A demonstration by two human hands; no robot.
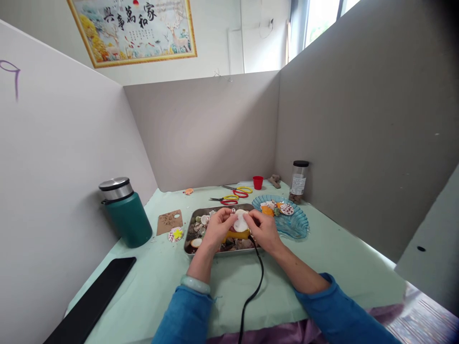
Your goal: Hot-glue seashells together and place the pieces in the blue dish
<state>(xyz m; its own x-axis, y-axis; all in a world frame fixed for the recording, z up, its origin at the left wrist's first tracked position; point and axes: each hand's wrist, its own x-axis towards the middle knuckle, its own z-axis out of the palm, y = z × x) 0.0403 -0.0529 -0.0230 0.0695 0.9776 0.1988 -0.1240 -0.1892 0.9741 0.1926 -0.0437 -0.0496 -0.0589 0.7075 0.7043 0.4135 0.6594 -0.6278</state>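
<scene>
Over the metal tray (223, 253), my left hand (219, 225) and my right hand (264, 230) pinch a flat, white, roundish piece (240, 222) from both sides. Whether it is felt, paper or shell I cannot make out. A small shiny bit shows by my left fingertips. Just below the piece, a yellow tool (237, 235) that looks like a glue gun lies across the tray, its black cord (261, 267) running toward me. Shells and stones (199, 227) fill the tray, partly hidden by my hands.
A blue shell-shaped dish (299, 224) with decorated pieces stands right. Behind the tray lie two pairs of scissors (229, 199) and a red cup (257, 182). A jar (299, 181) stands far right; a green bottle (127, 212), brown card (169, 222) and black slab (96, 296) are left.
</scene>
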